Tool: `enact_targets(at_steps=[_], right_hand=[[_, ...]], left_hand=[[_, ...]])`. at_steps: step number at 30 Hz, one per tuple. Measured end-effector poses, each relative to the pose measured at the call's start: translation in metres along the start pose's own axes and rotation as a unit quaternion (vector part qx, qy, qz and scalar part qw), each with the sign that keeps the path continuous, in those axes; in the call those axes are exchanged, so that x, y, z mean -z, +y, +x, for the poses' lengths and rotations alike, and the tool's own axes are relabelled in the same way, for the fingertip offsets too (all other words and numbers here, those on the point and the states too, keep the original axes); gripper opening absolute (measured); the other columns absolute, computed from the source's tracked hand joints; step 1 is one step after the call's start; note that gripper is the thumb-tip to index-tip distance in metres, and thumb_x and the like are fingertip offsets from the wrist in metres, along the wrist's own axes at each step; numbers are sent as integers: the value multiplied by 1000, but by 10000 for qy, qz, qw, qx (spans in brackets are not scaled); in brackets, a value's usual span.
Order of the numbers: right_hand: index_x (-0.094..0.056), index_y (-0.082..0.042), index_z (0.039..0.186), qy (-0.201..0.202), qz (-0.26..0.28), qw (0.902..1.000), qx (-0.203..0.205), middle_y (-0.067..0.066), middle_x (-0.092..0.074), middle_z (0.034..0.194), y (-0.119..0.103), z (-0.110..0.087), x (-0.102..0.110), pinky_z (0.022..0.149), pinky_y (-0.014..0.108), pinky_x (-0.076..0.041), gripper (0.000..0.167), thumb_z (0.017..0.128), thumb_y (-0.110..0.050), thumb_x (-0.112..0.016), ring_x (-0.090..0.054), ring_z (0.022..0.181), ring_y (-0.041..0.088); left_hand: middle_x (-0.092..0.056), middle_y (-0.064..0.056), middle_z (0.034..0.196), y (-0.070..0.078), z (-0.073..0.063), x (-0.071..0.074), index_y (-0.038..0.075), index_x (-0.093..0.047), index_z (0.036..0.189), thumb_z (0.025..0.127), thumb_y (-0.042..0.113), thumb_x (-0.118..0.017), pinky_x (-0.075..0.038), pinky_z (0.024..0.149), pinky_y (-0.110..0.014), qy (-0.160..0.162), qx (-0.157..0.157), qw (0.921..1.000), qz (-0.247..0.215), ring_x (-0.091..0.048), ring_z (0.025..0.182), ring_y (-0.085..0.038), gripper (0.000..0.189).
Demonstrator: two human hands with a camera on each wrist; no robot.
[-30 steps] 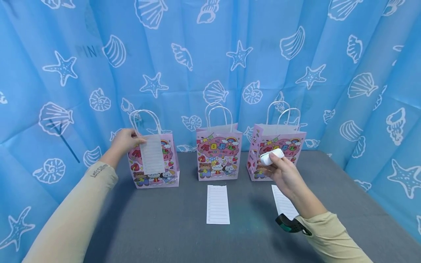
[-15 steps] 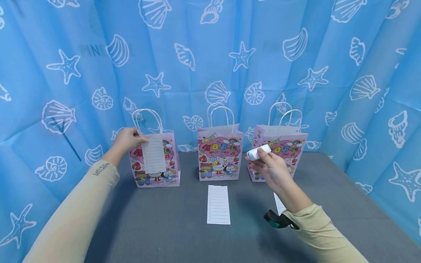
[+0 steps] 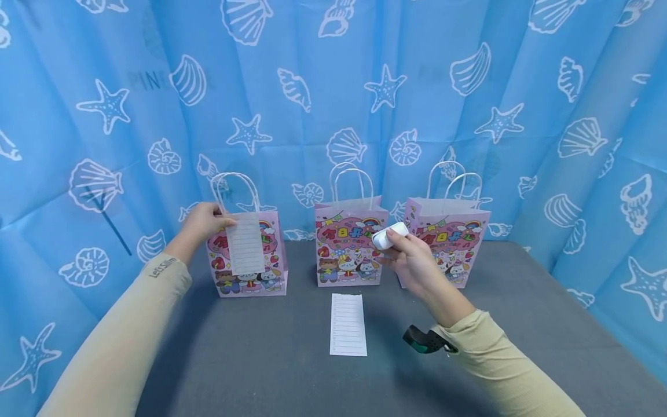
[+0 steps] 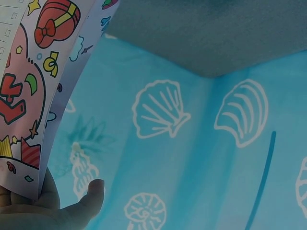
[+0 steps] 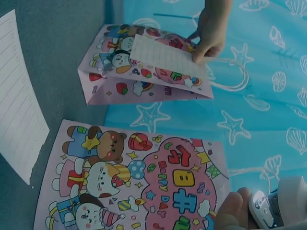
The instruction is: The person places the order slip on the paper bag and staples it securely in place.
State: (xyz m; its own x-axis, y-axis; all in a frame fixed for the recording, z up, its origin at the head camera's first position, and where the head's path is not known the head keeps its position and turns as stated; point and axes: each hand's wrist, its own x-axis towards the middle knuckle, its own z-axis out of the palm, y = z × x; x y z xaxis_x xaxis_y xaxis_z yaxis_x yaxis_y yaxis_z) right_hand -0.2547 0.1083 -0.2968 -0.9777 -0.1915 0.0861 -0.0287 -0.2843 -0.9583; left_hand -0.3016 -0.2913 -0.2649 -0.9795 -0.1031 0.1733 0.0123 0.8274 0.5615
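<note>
Only left-wrist: checkboxes on held slip

The head view is bright, with soft shadows on the table; both wrist views are dimmer, the curtain perhaps slightly soft.

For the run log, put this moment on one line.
left hand: holds lined sheet against left bag | right hand: holds white object

The right hand grips a white device near one bag; the left hand holds lined paper against another bag.
</note>
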Motion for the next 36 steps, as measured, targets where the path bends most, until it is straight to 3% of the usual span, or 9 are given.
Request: enact_targets(at_steps=[10, 15, 21, 24, 27, 31, 36], right_hand=[[-35, 9, 136, -189, 107, 9997, -71, 3, -54, 108, 0, 10, -21, 85, 27, -49, 40, 104, -14, -44, -60, 91, 8], [-30, 9, 141, -326, 56, 9994, -87, 9, -49, 120, 0, 14, -31, 95, 34, -47, 45, 104, -12, -44, -58, 96, 9], [-28, 10, 143, -430, 53, 9991, -43, 20, -39, 137, -2, 20, -44, 108, 45, -35, 47, 104, -10, -44, -51, 115, 22], [-29, 9, 144, -457, 61, 9989, -72, 22, -37, 140, -2, 23, -50, 105, 42, -38, 47, 103, -9, -45, -47, 123, 30], [-30, 9, 142, -492, 182, 9986, -98, 21, -38, 138, -2, 26, -56, 97, 33, -46, 46, 103, -8, -46, -49, 121, 29], [-34, 10, 139, -594, 217, 9980, 11, 17, -44, 129, 0, 29, -63, 87, 27, -51, 42, 102, -7, -47, -56, 106, 19], [-36, 10, 137, -755, 258, 9967, 116, 15, -48, 121, 2, 33, -71, 91, 30, -50, 41, 100, -3, -49, -58, 101, 18]], left_hand=[[-50, -11, 77, -1, -1, 0, 1, -48, 82, 94, 23, -66, -40, 63, -35, 56, 8, 10000, -22, -46, 71, -22, 31], [-50, -11, 78, -2, -1, 0, 1, -48, 83, 95, 23, -66, -40, 63, -35, 35, 15, 10000, -41, -46, 71, -22, 31], [-51, -11, 78, -1, 0, 0, 1, -48, 83, 95, 24, -66, -41, 63, -35, 26, 35, 10000, -61, -46, 70, -22, 31], [-52, -12, 79, -1, 0, -1, 0, -50, 85, 95, 24, -66, -41, 63, -35, 43, 34, 10000, -43, -47, 71, -23, 31], [-53, -13, 81, -2, 1, -1, -1, -51, 87, 95, 24, -66, -42, 65, -36, 16, 65, 10000, -39, -48, 73, -24, 30], [-54, -14, 83, -2, 1, -1, -1, -52, 88, 95, 25, -66, -43, 66, -36, -16, 107, 9999, -67, -49, 74, -24, 30], [-54, -14, 84, -2, 1, -1, -1, -53, 90, 95, 24, -65, -43, 65, -35, -8, 105, 9999, -88, -49, 74, -24, 29]])
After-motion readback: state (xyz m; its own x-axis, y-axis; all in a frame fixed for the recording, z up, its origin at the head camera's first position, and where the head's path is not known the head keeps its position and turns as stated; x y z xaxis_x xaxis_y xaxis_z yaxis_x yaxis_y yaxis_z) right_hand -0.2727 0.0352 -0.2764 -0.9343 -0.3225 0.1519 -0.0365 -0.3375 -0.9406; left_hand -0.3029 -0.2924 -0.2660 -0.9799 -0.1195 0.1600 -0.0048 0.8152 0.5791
